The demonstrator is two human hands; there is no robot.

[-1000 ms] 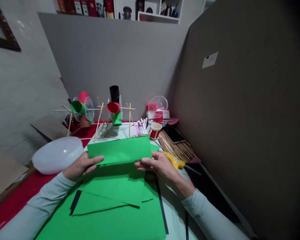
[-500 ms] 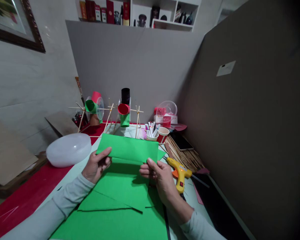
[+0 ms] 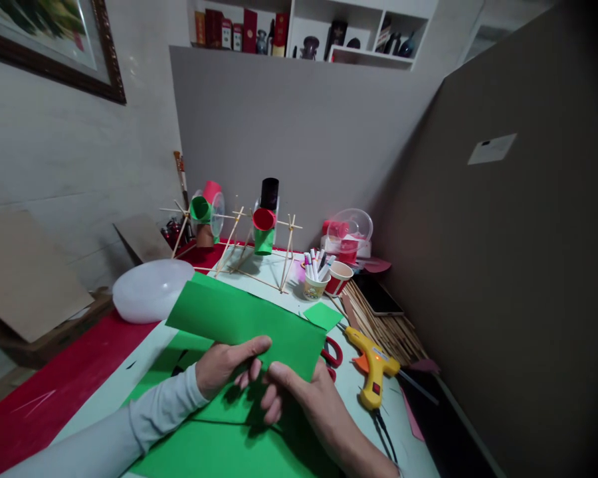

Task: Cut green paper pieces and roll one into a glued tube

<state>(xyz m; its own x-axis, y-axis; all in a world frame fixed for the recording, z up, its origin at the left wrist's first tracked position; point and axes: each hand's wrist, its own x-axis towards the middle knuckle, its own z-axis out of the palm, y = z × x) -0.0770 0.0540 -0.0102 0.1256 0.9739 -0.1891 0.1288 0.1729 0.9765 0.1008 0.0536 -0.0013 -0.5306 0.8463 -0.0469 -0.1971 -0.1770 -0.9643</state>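
A folded strip of green paper (image 3: 239,312) is held up above the table, tilted with its left end higher. My left hand (image 3: 232,368) pinches its lower edge near the middle, thumb on top. Close beside it, my right hand (image 3: 303,392) grips the same edge towards the right end, with its thumb on the near face. Beneath both hands lie larger green sheets (image 3: 239,451). A small green paper piece (image 3: 323,315) rests just beyond the strip's right end. Red-handled scissors (image 3: 333,352) show partly behind my right hand.
A yellow glue gun (image 3: 373,362) lies on the right, its cord running forward. Behind it are thin wooden sticks (image 3: 383,325) and a phone (image 3: 377,294). Cups with markers (image 3: 316,282) stand at the back, near stick-framed paper wheels (image 3: 264,219). A translucent balloon-like object (image 3: 152,289) sits left.
My left hand has slid right along the strip, close to my right hand. The strip now tilts down to the right. The view has shifted left, uncovering the scissors' handles.
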